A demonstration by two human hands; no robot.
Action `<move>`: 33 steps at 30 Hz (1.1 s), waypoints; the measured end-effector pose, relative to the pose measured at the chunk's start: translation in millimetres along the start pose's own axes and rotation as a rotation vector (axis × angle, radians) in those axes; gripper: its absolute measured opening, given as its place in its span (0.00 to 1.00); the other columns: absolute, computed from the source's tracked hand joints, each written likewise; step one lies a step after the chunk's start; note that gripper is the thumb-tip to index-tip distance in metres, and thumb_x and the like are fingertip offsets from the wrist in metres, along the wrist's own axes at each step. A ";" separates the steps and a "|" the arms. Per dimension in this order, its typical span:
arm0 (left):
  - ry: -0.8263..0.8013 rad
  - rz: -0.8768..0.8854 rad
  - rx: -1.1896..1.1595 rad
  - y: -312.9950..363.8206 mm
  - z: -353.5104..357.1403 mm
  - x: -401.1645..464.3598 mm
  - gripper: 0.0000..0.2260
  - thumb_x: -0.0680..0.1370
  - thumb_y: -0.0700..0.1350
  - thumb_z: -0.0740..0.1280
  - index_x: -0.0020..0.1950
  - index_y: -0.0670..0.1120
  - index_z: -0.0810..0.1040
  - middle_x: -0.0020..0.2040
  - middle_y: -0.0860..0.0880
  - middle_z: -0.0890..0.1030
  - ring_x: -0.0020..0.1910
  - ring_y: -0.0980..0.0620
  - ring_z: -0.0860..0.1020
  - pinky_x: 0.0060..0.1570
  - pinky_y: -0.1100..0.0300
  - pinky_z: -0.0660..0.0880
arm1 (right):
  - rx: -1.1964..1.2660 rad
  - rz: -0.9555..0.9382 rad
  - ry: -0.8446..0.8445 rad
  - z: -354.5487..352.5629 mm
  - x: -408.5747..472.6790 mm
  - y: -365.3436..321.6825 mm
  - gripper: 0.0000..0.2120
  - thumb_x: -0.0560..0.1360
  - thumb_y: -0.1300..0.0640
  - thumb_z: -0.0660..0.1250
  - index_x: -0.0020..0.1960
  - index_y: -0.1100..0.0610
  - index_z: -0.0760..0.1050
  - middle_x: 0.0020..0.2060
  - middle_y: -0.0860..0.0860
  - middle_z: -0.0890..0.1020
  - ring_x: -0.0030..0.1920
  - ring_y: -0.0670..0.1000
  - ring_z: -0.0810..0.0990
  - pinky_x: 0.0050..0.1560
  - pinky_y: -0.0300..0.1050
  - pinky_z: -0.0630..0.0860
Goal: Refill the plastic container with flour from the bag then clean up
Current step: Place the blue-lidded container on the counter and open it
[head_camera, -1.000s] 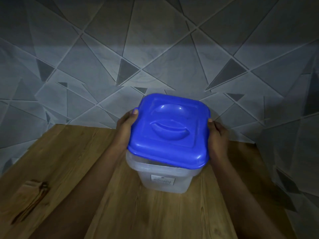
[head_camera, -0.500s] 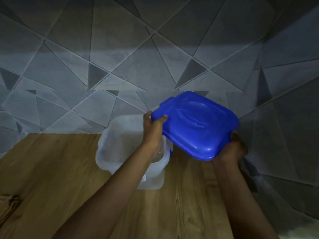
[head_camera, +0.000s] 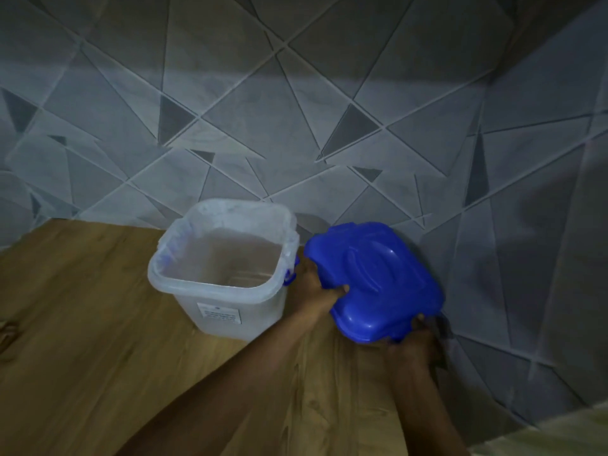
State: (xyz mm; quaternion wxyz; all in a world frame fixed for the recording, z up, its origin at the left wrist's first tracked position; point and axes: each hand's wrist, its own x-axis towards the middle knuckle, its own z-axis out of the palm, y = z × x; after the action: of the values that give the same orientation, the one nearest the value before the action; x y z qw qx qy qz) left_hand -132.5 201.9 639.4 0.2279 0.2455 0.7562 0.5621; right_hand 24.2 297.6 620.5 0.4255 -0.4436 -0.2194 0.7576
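Note:
A clear square plastic container (head_camera: 210, 291) stands uncovered on the wooden table (head_camera: 82, 324), with a white label on its front and a small blue clip on its right side. It looks almost empty, its walls dusted white. Its blue lid (head_camera: 378, 278) is off, tilted, to the container's right near the wall corner. My left hand (head_camera: 316, 287) grips the lid's left edge, thumb on top. My right hand (head_camera: 414, 343) holds the lid's near right edge from below. No flour bag is in view.
A grey wall with a triangle pattern (head_camera: 296, 126) rises right behind the table and closes in on the right side. A pale surface (head_camera: 559, 429) shows at the bottom right corner.
The lid came off the container and moved right and down, toward the table by the wall corner. Both hands went with it. The container stayed where it was.

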 end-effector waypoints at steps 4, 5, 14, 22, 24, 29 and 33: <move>-0.051 -0.047 -0.037 -20.3 11.0 -14.4 0.38 0.61 0.49 0.82 0.67 0.55 0.70 0.64 0.56 0.77 0.65 0.55 0.76 0.62 0.55 0.76 | 0.186 0.204 -0.099 -13.0 25.2 42.2 0.25 0.76 0.36 0.65 0.61 0.54 0.73 0.55 0.55 0.77 0.50 0.55 0.76 0.52 0.52 0.75; -0.061 -0.058 -0.023 -24.4 13.7 -17.9 0.39 0.60 0.48 0.83 0.68 0.51 0.70 0.65 0.54 0.76 0.65 0.52 0.75 0.62 0.56 0.76 | 0.160 0.203 -0.121 -15.3 21.9 46.2 0.31 0.71 0.38 0.71 0.66 0.55 0.73 0.59 0.55 0.78 0.52 0.58 0.77 0.53 0.55 0.76; -0.003 -0.190 -0.001 -63.2 8.5 -26.5 0.31 0.64 0.41 0.79 0.65 0.38 0.75 0.54 0.49 0.83 0.60 0.45 0.79 0.44 0.70 0.77 | -0.133 0.330 -0.053 -22.1 13.3 64.9 0.28 0.71 0.63 0.77 0.68 0.59 0.72 0.60 0.57 0.80 0.48 0.52 0.81 0.30 0.38 0.82; -0.162 -0.220 0.317 -90.3 -1.2 -28.6 0.26 0.72 0.42 0.76 0.67 0.45 0.72 0.60 0.51 0.77 0.61 0.51 0.76 0.61 0.59 0.73 | -0.638 0.264 0.125 -59.6 35.3 66.1 0.13 0.71 0.59 0.76 0.48 0.66 0.77 0.35 0.58 0.81 0.33 0.54 0.79 0.33 0.46 0.75; -0.118 -0.192 0.353 -95.2 1.7 -29.3 0.26 0.70 0.41 0.76 0.66 0.45 0.73 0.58 0.51 0.78 0.56 0.52 0.77 0.56 0.61 0.74 | -0.627 0.234 0.133 -58.7 36.4 64.3 0.11 0.72 0.61 0.75 0.45 0.63 0.74 0.36 0.59 0.80 0.34 0.54 0.79 0.34 0.47 0.76; -0.074 -0.196 0.343 -103.6 9.7 -27.6 0.16 0.75 0.39 0.71 0.60 0.49 0.73 0.49 0.56 0.79 0.46 0.60 0.78 0.44 0.73 0.75 | -0.752 0.150 0.054 -68.4 40.2 62.7 0.13 0.70 0.58 0.76 0.47 0.67 0.78 0.34 0.58 0.82 0.33 0.55 0.80 0.36 0.48 0.77; -0.064 -0.165 0.433 -110.9 9.3 -28.3 0.14 0.75 0.40 0.69 0.60 0.48 0.75 0.49 0.55 0.79 0.50 0.55 0.80 0.45 0.68 0.73 | -0.903 0.154 -0.009 -95.2 62.6 81.1 0.28 0.58 0.39 0.79 0.52 0.54 0.81 0.41 0.51 0.85 0.39 0.52 0.85 0.43 0.51 0.83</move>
State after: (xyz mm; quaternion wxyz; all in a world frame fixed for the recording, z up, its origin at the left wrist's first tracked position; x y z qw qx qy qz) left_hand -117.5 163.5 532.3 0.2388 0.2439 0.8691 0.3581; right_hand 54.2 301.9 484.0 0.1308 -0.5964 -0.4958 0.6175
